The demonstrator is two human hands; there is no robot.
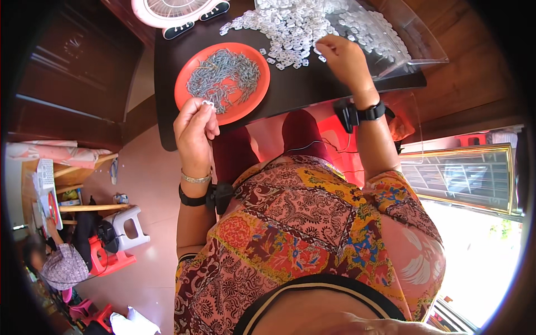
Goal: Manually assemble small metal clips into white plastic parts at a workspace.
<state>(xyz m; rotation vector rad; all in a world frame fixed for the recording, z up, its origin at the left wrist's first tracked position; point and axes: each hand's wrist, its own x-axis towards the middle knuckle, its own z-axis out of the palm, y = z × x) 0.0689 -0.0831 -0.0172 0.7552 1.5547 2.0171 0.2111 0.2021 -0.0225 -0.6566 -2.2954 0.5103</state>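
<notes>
My left hand (194, 131) is closed in a pinch around a small white plastic piece (208, 104), just over the near left rim of an orange plate (262, 96). Many grey metal screws (223, 70) are heaped on that plate. To the right, my right hand (347, 62) hovers at the near edge of a spread of white plastic pieces (296, 30), its thumb and fingers pressed together. Small white pieces lie right by those fingertips; whether one is between them I cannot make out.
A clear plastic bin (416, 39) holding more white pieces lies on the dark table (301, 84) at the right. A pink and white fan (173, 11) stands at the far left. Beyond the table on the left, another person (64, 268) sits near a grey stool (131, 229).
</notes>
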